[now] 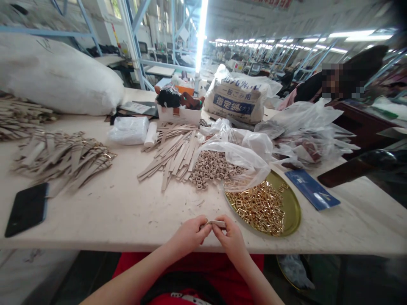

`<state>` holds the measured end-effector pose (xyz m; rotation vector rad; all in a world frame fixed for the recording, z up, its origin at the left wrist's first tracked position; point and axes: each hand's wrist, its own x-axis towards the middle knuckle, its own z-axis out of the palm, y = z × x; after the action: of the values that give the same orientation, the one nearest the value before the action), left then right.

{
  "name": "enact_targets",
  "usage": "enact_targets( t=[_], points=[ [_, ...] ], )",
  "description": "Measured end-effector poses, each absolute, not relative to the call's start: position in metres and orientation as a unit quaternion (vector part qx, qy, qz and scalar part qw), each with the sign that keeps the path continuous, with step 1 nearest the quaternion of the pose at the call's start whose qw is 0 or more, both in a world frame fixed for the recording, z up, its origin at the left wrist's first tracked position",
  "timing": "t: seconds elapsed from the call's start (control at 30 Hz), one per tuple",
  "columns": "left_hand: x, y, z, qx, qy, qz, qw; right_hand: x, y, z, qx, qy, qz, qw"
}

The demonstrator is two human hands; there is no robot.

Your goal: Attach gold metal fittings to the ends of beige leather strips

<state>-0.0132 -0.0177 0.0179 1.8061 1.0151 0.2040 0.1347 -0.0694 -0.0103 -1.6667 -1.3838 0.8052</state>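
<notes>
Both hands (192,232) pinch one beige strip (218,223), with gold-trimmed straps (71,159) apparently done leftward and loose strips (178,156) left beyond.

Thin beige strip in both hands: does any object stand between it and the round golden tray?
Only the right hand, gripping the strip, lies between it and the tray; nothing else visible is in the way.

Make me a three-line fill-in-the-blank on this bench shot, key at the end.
1. The left hand and right hand meet at a beige strip; the hand nearer the gold-coloured buckles is the ____ one.
2. The smartphone lies on the person's ____ side of the table.
3. The flat card or booklet beside the round tray is mainly ____.
Missing words: right; left; blue.
</notes>
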Motion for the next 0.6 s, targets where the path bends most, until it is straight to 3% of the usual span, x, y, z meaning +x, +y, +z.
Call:
enact_targets(
  t=[0.2, 0.43, 0.6],
  points=[
    [-0.011, -0.019, 0.018, 0.713, 0.41, 0.118, 0.557, 0.139, -0.066, -0.002, -0.625, -0.479, 0.453, 0.417],
    [-0.013, -0.024, 0.016, 0.713, 0.435, 0.146, 0.53, 0.132, -0.071, 0.001, -0.653, -0.554, 0.342, 0.387],
    [-0.015, -0.02, 0.009, 0.721, 0.429, 0.163, 0.52, 0.139, -0.064, -0.002, -0.586, -0.596, 0.424, 0.348]
  ],
)
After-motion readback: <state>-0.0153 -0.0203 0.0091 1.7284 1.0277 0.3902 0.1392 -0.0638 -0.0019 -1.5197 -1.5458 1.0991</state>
